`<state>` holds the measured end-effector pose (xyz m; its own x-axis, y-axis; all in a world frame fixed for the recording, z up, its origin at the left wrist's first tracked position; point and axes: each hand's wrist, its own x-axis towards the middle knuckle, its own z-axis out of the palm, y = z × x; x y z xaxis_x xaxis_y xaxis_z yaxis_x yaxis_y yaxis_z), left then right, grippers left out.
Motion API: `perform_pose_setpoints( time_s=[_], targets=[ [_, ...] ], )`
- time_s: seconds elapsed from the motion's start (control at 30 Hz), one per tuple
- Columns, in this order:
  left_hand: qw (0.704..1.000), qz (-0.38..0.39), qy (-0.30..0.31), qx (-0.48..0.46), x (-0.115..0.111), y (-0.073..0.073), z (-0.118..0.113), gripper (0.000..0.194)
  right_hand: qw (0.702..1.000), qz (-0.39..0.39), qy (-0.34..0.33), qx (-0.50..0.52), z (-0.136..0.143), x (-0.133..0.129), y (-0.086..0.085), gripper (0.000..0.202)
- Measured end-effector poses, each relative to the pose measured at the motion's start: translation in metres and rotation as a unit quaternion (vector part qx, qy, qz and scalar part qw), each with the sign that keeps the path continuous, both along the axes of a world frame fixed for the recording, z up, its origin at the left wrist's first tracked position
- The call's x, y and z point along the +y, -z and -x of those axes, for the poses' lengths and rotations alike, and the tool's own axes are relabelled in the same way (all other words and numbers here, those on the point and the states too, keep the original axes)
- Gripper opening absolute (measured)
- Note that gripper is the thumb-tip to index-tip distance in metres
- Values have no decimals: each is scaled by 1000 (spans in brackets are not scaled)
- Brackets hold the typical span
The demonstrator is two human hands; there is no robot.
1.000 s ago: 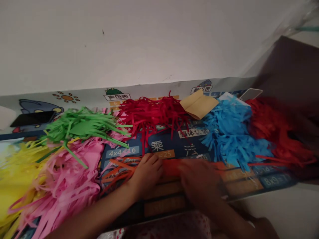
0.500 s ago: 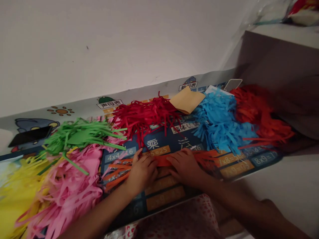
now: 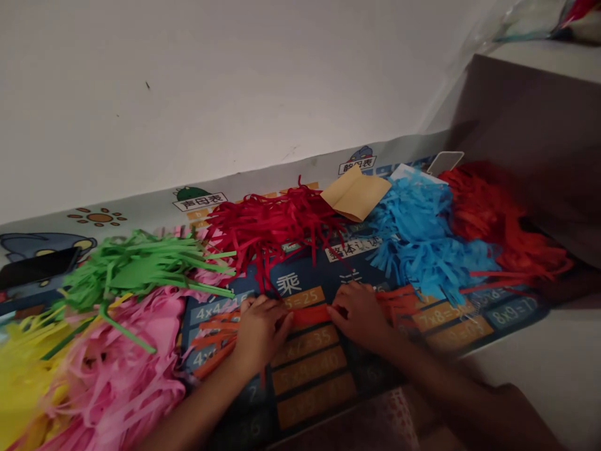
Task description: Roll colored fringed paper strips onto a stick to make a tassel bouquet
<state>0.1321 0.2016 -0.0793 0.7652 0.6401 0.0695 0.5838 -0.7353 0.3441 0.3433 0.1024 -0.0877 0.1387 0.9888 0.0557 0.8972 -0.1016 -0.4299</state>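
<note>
Fringed orange paper (image 3: 310, 317) lies across the printed mat, its flat middle showing between my hands and its cut strips spreading out at both ends. My left hand (image 3: 263, 326) is closed on the left part of it, thumb toward the middle. My right hand (image 3: 359, 316) has its fingers curled on the right part. Dark red strips (image 3: 277, 222) lie just beyond my hands. Fingertip details are dim and partly hidden.
Green (image 3: 145, 266), pink (image 3: 126, 369) and yellow (image 3: 28, 369) strips lie left. Blue (image 3: 417, 232) and red (image 3: 493, 213) strips lie right, near folded tan paper (image 3: 355, 193). A black phone (image 3: 40, 266) rests far left. A wall (image 3: 211, 81) stands behind the mat (image 3: 312, 369).
My hands have moved slightly apart, showing more of the orange paper's flat middle. The view has shifted a little.
</note>
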Motion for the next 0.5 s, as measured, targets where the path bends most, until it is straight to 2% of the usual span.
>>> perform_pose_setpoints(
  time_s=[0.23,0.33,0.37,0.43,0.5],
  targets=[
    [999,-11,-22,29,3,5,-3,27,1000,3,7,-7,0,3,4,25],
    [999,-29,-23,18,2,6,-3,13,1000,3,18,-7,-1,3,3,20],
    [999,-47,-12,7,1,6,-2,8,1000,-5,26,-10,-2,1,2,17],
    [994,-105,29,-12,-2,4,0,14,999,-36,10,-31,-4,-6,-2,10],
    [984,-160,80,-5,-7,1,1,20,993,-71,-65,-68,-4,-16,-6,6]
  ],
)
